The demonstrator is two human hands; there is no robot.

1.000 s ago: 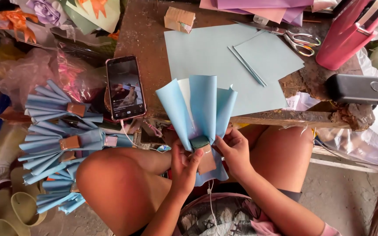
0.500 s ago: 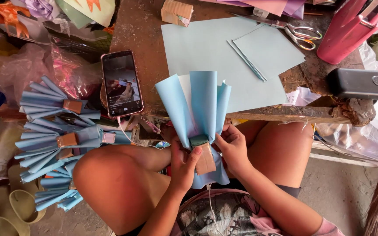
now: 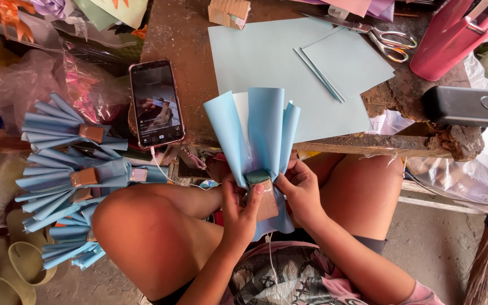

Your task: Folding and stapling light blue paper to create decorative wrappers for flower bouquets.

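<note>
Item: pleated fan of light blue paper (image 3: 258, 133), held upright at the near edge of the wooden surface (image 3: 182, 39), above the person's lap, its folds gathered at the base under a strip of brown tape (image 3: 264, 197). Left hand (image 3: 238, 212): fingers clasped around the taped base, thumb pressing on the tape. Right hand (image 3: 300, 189): fingers pinching the same base from the other side, touching the paper. Behind the fan, on the surface: flat light blue sheets (image 3: 278, 56), with scissors (image 3: 388, 42) at their far right corner and a small cardboard tape roll (image 3: 230, 11) at their far left. Left of the fan: a phone (image 3: 156, 104) lying screen up, and beyond it a stack of finished blue fans (image 3: 66, 175). Right of the fan: a pink container (image 3: 447, 39) and a black box (image 3: 461, 106).
</note>
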